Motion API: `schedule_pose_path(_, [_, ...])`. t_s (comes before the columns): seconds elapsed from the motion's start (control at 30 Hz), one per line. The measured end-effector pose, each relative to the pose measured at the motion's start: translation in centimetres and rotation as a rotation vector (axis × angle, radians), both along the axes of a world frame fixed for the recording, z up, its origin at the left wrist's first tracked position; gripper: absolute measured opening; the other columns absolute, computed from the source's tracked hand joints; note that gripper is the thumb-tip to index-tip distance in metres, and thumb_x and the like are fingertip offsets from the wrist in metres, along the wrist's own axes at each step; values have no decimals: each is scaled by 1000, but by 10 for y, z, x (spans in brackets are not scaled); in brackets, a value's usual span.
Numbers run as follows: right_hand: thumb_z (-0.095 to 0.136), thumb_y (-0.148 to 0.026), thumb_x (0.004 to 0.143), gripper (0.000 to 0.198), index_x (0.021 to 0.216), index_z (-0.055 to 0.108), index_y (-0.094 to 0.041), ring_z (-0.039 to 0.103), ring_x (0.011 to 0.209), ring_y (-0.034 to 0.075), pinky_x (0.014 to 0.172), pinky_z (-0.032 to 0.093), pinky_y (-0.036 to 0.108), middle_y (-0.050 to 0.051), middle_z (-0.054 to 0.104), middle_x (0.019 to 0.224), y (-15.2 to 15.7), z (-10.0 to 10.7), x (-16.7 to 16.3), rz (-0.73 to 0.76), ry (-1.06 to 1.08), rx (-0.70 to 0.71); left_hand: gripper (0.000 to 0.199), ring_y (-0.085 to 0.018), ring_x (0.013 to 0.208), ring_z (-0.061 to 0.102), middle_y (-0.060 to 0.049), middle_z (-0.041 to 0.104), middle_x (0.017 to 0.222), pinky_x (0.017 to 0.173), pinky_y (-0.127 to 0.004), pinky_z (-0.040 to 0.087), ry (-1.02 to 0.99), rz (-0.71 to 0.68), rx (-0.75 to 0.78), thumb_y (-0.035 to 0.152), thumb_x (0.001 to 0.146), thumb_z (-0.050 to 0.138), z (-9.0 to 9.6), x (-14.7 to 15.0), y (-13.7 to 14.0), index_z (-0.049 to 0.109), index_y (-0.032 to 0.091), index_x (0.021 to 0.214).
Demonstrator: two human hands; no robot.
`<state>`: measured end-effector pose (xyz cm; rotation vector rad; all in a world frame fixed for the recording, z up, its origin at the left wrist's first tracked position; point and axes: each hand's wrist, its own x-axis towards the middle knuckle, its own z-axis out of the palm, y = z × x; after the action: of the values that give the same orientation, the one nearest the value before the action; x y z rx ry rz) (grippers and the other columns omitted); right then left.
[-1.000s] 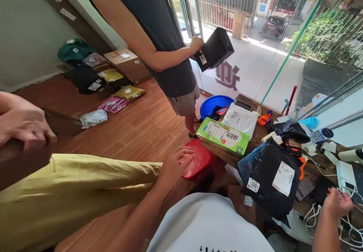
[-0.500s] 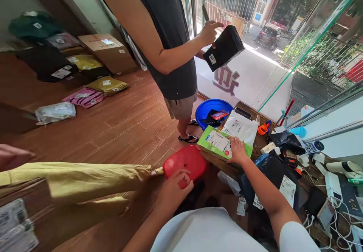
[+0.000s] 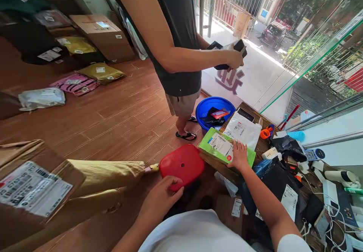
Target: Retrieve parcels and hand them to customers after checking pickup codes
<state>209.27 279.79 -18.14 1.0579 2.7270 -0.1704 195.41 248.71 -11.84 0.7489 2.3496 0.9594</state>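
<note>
My right hand (image 3: 239, 155) rests with spread fingers on a light-green parcel (image 3: 222, 146) with a white label, at the corner of the wooden table (image 3: 217, 165). A white mailer bag (image 3: 241, 129) lies against the parcel's far side. In front of my body hangs my left hand (image 3: 160, 199), thumb and fingers apart and nothing in it. Just beyond its fingertips is a red plastic stool (image 3: 183, 165); whether they touch I cannot tell. To the right of my right forearm sits a large black parcel (image 3: 276, 180) with white labels.
A co-worker in dark clothes (image 3: 177, 55) stands ahead, holding a small black box (image 3: 219, 66). On the left a person in yellow trousers (image 3: 110, 172) stands by a labelled cardboard box (image 3: 36, 184). A blue tub (image 3: 210, 104) is near the table; several parcels (image 3: 76, 83) lie on the floor.
My left hand has shifted slightly left and its fingers have straightened. The co-worker's black box has been lowered and turned. The cardboard box on the left has come further into view.
</note>
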Motion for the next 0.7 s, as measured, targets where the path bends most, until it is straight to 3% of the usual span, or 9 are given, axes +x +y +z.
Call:
schedule_pose_path(0.23, [95, -41, 46, 137, 160, 24, -12, 32, 147, 40, 126, 14, 60, 23, 36, 158, -2, 5, 1, -23, 39, -47, 21, -23, 79, 69, -1, 75, 84, 79, -30, 53, 23, -73, -3, 42, 78, 55, 5, -6, 15, 67, 26, 78])
schedule_pose_path(0.5, [96, -45, 46, 141, 161, 22, -9, 31, 148, 42, 127, 14, 58, 25, 36, 159, -3, 4, -2, -26, 50, -99, 29, -23, 71, 70, -2, 76, 83, 67, -31, 54, -77, -72, -57, 50, 80, 54, -19, -15, 4, 69, 26, 82])
schedule_pose_path(0.7, [97, -46, 45, 143, 162, 22, -10, 30, 148, 42, 128, 11, 59, 24, 35, 159, -4, -1, -4, -41, 34, -121, 30, -27, 82, 72, -3, 77, 86, 78, -36, 58, -81, -95, -63, 53, 76, 54, -3, -26, 17, 69, 27, 79])
